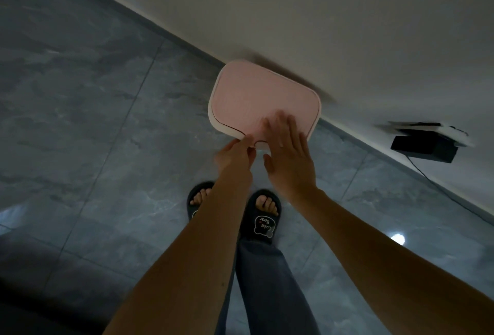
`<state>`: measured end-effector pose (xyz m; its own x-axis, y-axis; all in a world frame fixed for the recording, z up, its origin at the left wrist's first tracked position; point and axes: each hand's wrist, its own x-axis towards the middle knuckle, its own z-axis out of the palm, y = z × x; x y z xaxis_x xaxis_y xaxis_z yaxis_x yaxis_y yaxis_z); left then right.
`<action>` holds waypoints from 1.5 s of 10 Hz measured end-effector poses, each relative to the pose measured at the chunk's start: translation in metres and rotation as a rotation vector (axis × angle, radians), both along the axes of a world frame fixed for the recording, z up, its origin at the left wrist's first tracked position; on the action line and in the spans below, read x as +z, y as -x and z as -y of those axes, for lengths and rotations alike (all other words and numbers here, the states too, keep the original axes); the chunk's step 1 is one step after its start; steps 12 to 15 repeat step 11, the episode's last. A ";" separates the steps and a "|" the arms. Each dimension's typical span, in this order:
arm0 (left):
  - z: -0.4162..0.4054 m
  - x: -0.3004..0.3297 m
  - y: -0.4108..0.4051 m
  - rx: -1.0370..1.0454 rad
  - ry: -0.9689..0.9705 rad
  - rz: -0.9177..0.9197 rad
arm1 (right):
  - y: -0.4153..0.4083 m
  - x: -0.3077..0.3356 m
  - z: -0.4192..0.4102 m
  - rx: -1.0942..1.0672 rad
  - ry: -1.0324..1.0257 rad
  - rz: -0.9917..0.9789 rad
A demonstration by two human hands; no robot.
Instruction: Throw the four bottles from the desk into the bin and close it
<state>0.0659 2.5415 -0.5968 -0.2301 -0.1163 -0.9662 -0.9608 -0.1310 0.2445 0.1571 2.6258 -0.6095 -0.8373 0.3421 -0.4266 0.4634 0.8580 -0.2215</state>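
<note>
A bin (213, 118) with a white rim and a pink lid (254, 94) stands on the floor against the wall. The lid lies flat and closed over it. My right hand (287, 153) rests flat on the lid's near edge with its fingers spread. My left hand (235, 154) has its fingertips at the small front tab of the lid, fingers drawn together. No bottles or desk are in view; the bin's inside is hidden.
Grey marble floor tiles (80, 120) surround the bin. A pale wall (347, 27) runs diagonally behind it. A black box (425, 145) with a cable sits at the wall to the right. My feet in black slippers (263, 217) stand just before the bin.
</note>
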 end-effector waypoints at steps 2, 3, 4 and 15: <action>0.009 -0.009 0.004 -0.130 -0.036 -0.138 | -0.008 -0.002 0.010 -0.046 0.013 -0.024; 0.008 -0.011 0.012 -0.192 -0.054 -0.157 | -0.014 -0.001 0.017 -0.068 0.007 -0.023; 0.005 -0.009 0.018 -0.219 -0.046 -0.127 | -0.011 0.001 0.015 -0.074 0.004 -0.009; 0.054 0.060 0.023 -0.601 -0.104 -0.029 | -0.005 0.064 0.008 -0.056 0.194 0.245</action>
